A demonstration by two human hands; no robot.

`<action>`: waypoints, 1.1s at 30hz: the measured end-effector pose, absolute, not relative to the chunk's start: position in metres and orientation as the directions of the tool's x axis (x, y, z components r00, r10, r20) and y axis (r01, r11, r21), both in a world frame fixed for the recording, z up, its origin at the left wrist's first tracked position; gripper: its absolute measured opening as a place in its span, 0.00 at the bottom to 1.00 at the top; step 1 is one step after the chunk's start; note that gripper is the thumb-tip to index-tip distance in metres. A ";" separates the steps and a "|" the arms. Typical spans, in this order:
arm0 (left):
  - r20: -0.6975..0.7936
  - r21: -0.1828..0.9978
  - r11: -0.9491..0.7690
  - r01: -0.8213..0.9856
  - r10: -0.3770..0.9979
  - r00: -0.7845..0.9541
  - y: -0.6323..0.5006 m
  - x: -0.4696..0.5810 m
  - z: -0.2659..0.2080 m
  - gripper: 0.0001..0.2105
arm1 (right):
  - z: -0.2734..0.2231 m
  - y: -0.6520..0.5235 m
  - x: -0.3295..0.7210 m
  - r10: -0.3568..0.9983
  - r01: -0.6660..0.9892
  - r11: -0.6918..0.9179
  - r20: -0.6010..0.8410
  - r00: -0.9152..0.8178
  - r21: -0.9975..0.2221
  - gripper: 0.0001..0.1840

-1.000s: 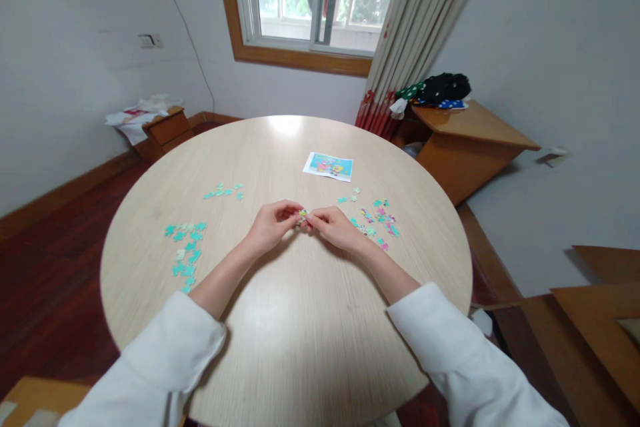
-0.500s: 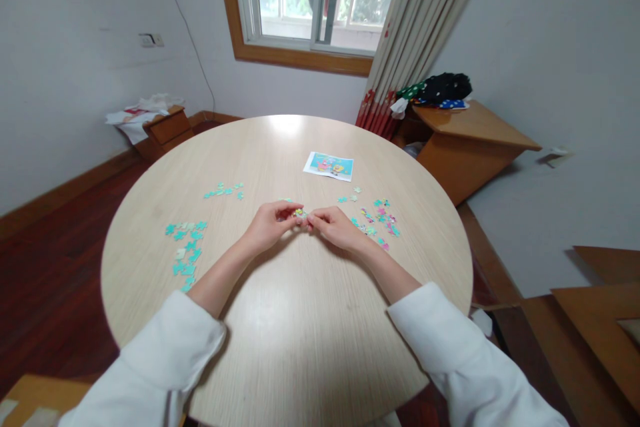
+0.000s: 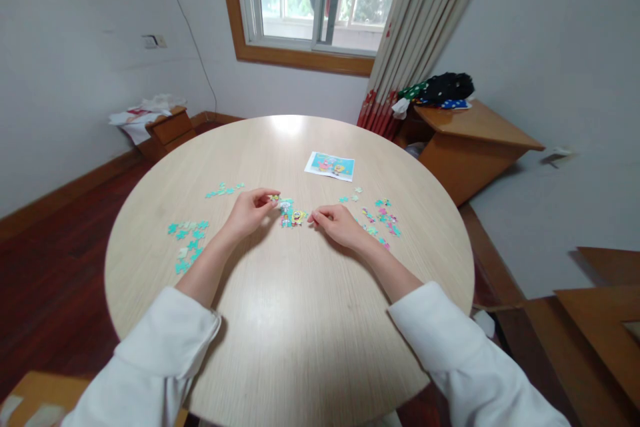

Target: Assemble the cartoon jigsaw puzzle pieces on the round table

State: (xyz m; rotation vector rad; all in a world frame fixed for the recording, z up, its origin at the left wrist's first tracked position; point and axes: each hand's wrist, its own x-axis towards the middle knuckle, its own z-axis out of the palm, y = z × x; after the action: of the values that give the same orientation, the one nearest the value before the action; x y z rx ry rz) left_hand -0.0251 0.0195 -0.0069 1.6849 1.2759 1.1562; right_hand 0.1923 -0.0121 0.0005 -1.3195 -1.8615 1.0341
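Sunlight comes through the window (image 3: 340,0) past the far edge of the round table (image 3: 320,320). Between your hands, around the table's middle, sits a small patch of joined puzzle pieces (image 3: 297,218). Your left hand (image 3: 247,210) is curled at its upper left corner, with a little yellow piece (image 3: 275,198) by the thumb and finger; I can't tell if you are pinching it. Your right hand (image 3: 336,223) has its fingertips bunched just beside the patch, and I can't tell if they hold anything. If those fingertips bump the patch, it might break apart. Your left sleeve (image 3: 167,330) and arm are very near the teal pieces (image 3: 196,245) toward the left edge, so sliding back could drag them along. Pink pieces (image 3: 383,213) toward the right edge could get knocked if your right wrist swings out.
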 end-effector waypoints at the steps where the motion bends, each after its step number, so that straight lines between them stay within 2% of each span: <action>1: 0.229 0.910 -0.254 0.326 0.967 0.114 0.020 -0.025 -0.007 0.15 | 0.000 -0.012 0.192 0.951 0.464 0.195 0.051 -0.305 -0.864 0.14; 21: 0.162 0.916 -0.194 0.350 0.980 0.120 0.018 -0.023 -0.006 0.15 | -0.005 -0.010 0.196 0.938 0.556 0.276 0.094 -0.334 -0.784 0.16; 33: 0.136 0.930 -0.172 0.325 0.982 0.131 0.019 -0.024 -0.009 0.17 | 0.004 -0.012 0.199 0.953 0.581 0.274 0.134 -0.273 -0.766 0.15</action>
State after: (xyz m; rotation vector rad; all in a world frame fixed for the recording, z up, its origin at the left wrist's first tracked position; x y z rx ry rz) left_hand -0.0241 0.0193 -0.0086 1.6280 1.2928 1.0612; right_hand 0.1986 -0.0115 0.0040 -1.3762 -1.9524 0.8057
